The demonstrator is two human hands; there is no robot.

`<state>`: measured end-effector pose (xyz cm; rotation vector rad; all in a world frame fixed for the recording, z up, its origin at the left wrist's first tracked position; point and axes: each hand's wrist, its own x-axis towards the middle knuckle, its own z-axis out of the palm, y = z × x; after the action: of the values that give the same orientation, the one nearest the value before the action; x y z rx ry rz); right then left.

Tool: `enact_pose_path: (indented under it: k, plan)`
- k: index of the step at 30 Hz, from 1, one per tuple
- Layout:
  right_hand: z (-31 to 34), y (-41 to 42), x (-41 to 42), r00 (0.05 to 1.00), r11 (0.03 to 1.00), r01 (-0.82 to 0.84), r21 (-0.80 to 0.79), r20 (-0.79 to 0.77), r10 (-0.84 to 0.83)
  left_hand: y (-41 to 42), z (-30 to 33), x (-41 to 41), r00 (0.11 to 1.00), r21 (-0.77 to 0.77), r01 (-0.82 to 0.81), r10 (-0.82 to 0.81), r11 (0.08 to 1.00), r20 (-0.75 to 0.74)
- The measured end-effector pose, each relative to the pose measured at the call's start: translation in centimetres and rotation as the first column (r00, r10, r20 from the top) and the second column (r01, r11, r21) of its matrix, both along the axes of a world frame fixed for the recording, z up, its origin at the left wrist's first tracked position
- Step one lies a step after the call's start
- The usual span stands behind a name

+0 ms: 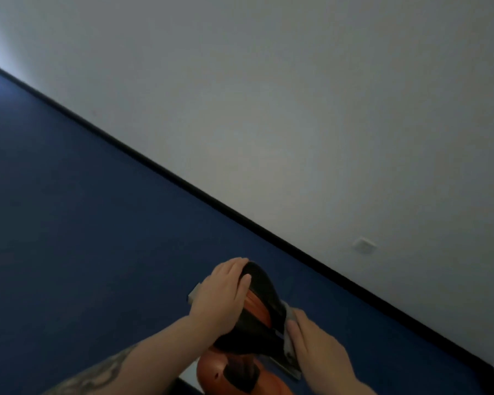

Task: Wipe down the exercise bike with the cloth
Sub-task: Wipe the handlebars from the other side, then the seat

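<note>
Only part of the exercise bike (pixel 264 292) shows, at the bottom middle: a curved black cover with orange panels, and an orange body (pixel 211 372) below it. My left hand (pixel 223 295) grips the top of the black cover, fingers over its far edge and thumb on the near side. A grey cloth (pixel 290 313) lies against the cover's right side. My right hand (pixel 317 346) presses flat on it with fingers stretched along it. The cloth's lower end shows under that hand.
The bike stands on a dark blue floor (pixel 83 223) close to a white wall (pixel 297 109) with a black skirting board (pixel 325 266). A white wall socket (pixel 364 245) sits low on the wall. A small grey piece (pixel 194 293) pokes out behind my left hand.
</note>
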<state>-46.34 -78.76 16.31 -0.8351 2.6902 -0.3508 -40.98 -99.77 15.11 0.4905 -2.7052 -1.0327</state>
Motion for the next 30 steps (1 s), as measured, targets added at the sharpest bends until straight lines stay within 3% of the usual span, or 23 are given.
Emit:
enact_pose_path:
  k: [2, 4, 7, 11, 13, 16, 19, 21, 23, 25, 27, 30]
  plan:
    - [0.5, -2.8, 0.1, 1.0, 0.991, 0.009, 0.135, 0.009, -0.01, -0.2, -0.4, -0.2, 1.0, 0.002, -0.003, 0.003, 1.0, 0.013]
    - [0.2, -7.0, -0.2, 0.992, 0.98, 0.095, 0.177, -0.099, -0.078, -0.4, -0.7, -0.1, 1.0, 0.029, -0.008, 0.008, 1.0, 0.004]
    - [0.2, -11.8, -0.9, 0.943, 0.957, 0.289, -0.002, -0.169, -0.285, -0.5, -0.5, 0.1, 1.0, 0.172, -0.016, 0.017, 0.985, -0.008]
    - [-0.2, -7.8, 1.6, 0.983, 0.984, 0.124, -0.125, -0.118, -0.139, -0.8, -0.1, 1.0, 0.999, 0.25, 0.035, -0.026, 0.968, -0.037]
    - [-0.6, -3.9, 3.3, 0.982, 0.989, 0.125, -0.074, -0.136, -0.134, -1.1, 0.0, 1.0, 0.994, 0.185, 0.108, -0.11, 0.977, -0.003]
    - [-0.4, -0.9, 3.2, 0.956, 0.963, 0.266, 0.039, -0.142, -0.258, -1.6, 0.0, 0.6, 0.971, 0.078, 0.239, -0.241, 0.968, 0.01]
    - [0.9, -4.7, -0.1, 0.943, 0.892, 0.312, 0.328, 0.009, -0.333, -2.5, -0.3, 0.3, 0.936, 0.035, 0.348, -0.35, 0.937, 0.039]
    - [1.1, -8.5, -1.5, 0.873, 0.831, 0.415, 0.371, 0.094, -0.478, -2.9, -0.6, 0.4, 0.917, 0.019, 0.395, -0.395, 0.919, 0.062]
    - [0.7, -11.3, -0.7, 0.838, 0.799, 0.537, 0.269, -0.063, -0.542, -3.4, -0.6, 0.6, 0.905, 0.055, 0.422, -0.424, 0.905, 0.044]
    - [-0.1, -12.0, 2.5, 0.766, 0.791, 0.612, 0.019, -0.262, -0.586, -3.9, -0.8, 0.5, 0.877, 0.032, 0.475, -0.476, 0.88, 0.061]
    - [-0.9, -10.7, 6.2, 0.763, 0.817, 0.559, -0.141, -0.297, -0.574, -4.3, -0.9, 0.0, 0.824, -0.165, 0.566, -0.553, 0.808, 0.121]
    - [-1.7, -6.6, 8.8, 0.738, 0.802, 0.577, -0.155, -0.322, -0.593, -4.4, -0.8, -0.8, 0.742, -0.369, 0.656, -0.651, 0.658, 0.158]
